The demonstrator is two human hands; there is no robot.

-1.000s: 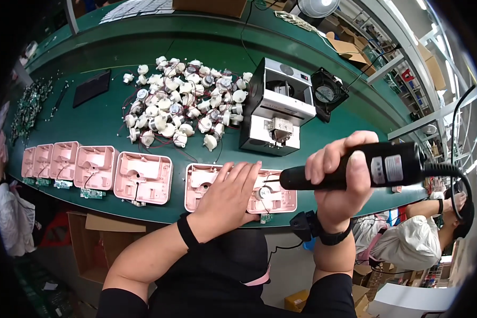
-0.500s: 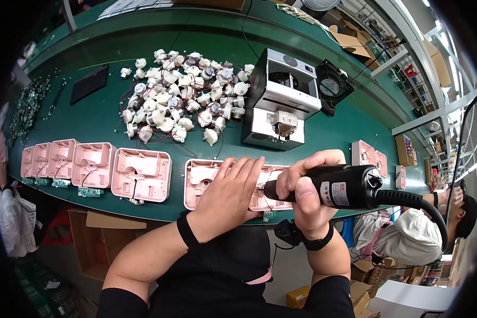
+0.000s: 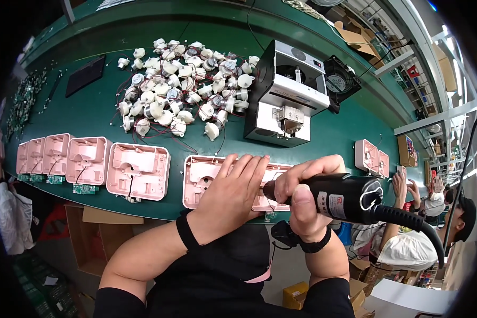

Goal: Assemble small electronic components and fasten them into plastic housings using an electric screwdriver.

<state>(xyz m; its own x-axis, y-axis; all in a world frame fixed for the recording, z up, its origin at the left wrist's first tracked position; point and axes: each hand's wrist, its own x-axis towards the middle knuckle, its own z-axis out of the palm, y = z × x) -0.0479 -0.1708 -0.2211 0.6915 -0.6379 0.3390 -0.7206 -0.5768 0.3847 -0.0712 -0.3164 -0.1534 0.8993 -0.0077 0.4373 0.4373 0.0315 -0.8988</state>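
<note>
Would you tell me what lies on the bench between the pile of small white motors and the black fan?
In the head view, a grey and black box-shaped machine stands between the pile of small white motors and the black fan.

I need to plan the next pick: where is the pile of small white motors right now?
In the head view, the pile of small white motors lies on the green bench, up and left of centre, left of the grey machine and beyond the pink housings.
</note>
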